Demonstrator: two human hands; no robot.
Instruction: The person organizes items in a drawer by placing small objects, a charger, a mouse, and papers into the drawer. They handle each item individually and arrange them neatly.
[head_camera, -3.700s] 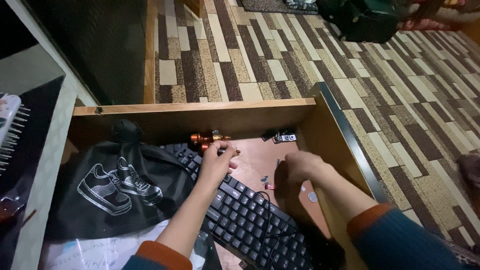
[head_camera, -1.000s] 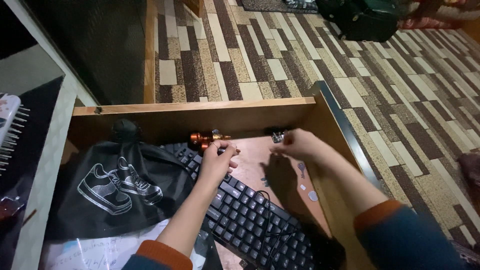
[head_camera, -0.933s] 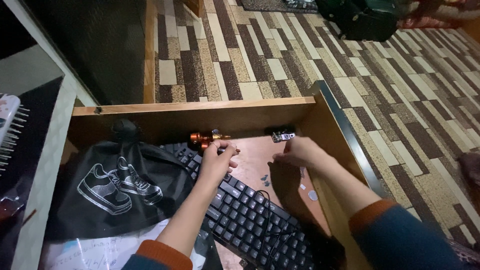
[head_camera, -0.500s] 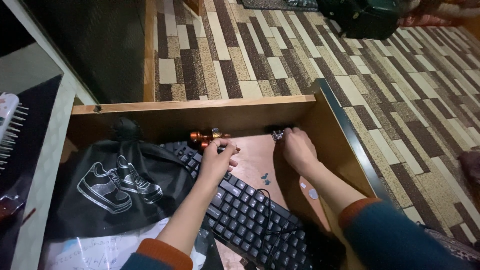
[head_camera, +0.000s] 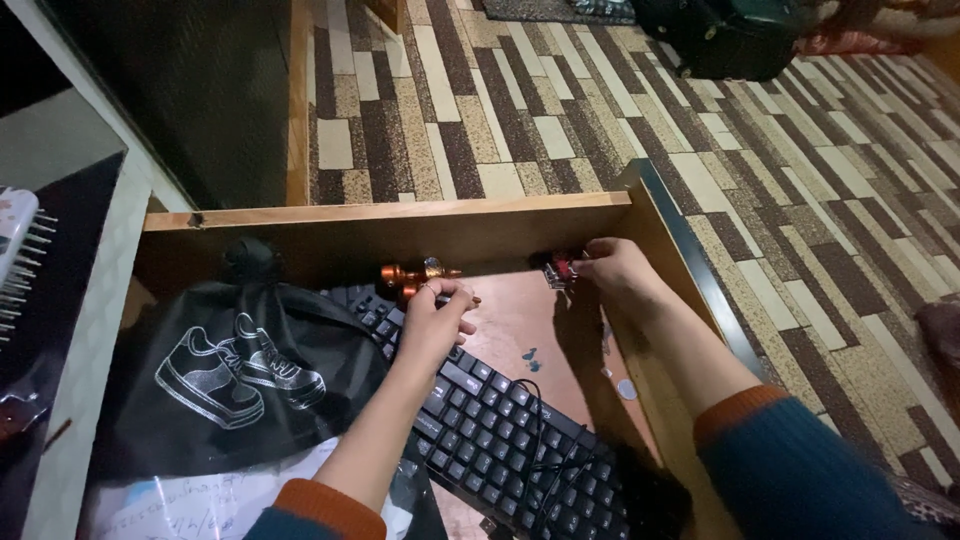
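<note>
An open wooden drawer (head_camera: 400, 215) lies below me. My left hand (head_camera: 436, 318) rests with curled fingers on the far end of a black keyboard (head_camera: 500, 430), beside a small orange metal piece (head_camera: 402, 277) at the drawer's back. My right hand (head_camera: 612, 268) reaches into the back right corner, its fingertips pinching a small red and black object (head_camera: 556, 269). A black cloth bag printed with white sneakers (head_camera: 235, 370) fills the left side of the drawer.
Papers (head_camera: 190, 500) lie under the bag at the front. Small coins and bits (head_camera: 626, 388) sit on the drawer bottom by the right wall. A hairbrush (head_camera: 22, 255) rests on the desk at left. Patterned carpet (head_camera: 560, 110) and a dark bag (head_camera: 720, 35) lie beyond.
My right hand moved from the drawer's middle right floor up to the back right corner and closed its fingers on the small red and black object. The left hand stayed on the keyboard.
</note>
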